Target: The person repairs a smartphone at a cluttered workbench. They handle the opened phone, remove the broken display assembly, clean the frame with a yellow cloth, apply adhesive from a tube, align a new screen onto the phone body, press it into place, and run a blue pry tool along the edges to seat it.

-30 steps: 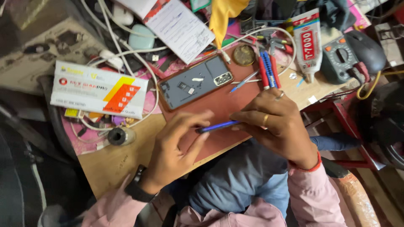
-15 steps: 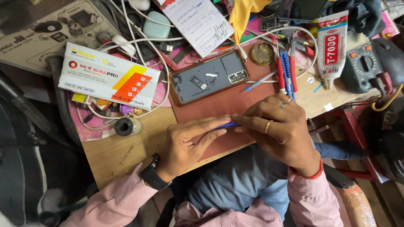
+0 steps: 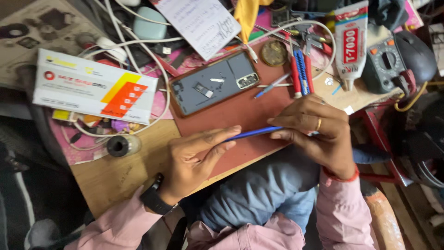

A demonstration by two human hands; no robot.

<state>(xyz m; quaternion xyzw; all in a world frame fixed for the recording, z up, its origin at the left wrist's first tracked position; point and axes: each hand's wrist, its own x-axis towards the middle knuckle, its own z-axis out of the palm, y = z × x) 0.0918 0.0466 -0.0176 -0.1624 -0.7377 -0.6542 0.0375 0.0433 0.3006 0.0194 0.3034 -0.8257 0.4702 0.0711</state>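
Hands meet over the red mat (image 3: 240,115) at the desk's near edge, w/ 1 thin blue tool (image 3: 253,133) held level btwn them: left hand (image 3: 194,159) has thumb and fingers loosely curled, tips pinching the tool's left end, while right hand (image 3: 319,132), ring on 1 finger, closes round the other end. Just beyond on the mat lies a phone (image 3: 215,83), back side up, w/ red and blue pens (image 3: 301,71) to its right. Farther out: white box (image 3: 95,87) at left, glue tube (image 3: 350,44) and meter (image 3: 386,65) at right, paper slip (image 3: 203,21) and white cables (image 3: 138,44) at the far edge.
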